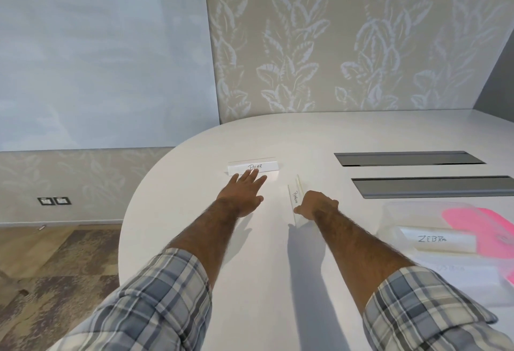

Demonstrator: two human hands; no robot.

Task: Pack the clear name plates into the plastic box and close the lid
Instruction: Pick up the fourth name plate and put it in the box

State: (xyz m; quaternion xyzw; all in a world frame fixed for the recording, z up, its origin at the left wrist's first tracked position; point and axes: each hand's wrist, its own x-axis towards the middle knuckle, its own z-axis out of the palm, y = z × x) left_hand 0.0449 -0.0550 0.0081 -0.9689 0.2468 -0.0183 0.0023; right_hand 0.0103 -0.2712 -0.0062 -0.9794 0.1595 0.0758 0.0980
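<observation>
A clear name plate marked "BEAR" (253,166) stands on the white table (194,239) near its far rounded edge. My left hand (244,193) stretches toward it, fingers spread, fingertips just touching its near side. A second clear name plate (295,197) lies lengthwise to the right, and my right hand (317,206) is closed on its near end. At the right edge sits the clear plastic box (395,211); inside it are a plate marked "ZEBRA" (434,239) and another plate below it. A pink lid part (478,228) shows at the box.
Two long grey cable slots (409,158) (434,186) are set into the table behind the box. The table's rounded edge drops off to a patterned carpet (69,261) on the left. A leaf-patterned wall stands behind.
</observation>
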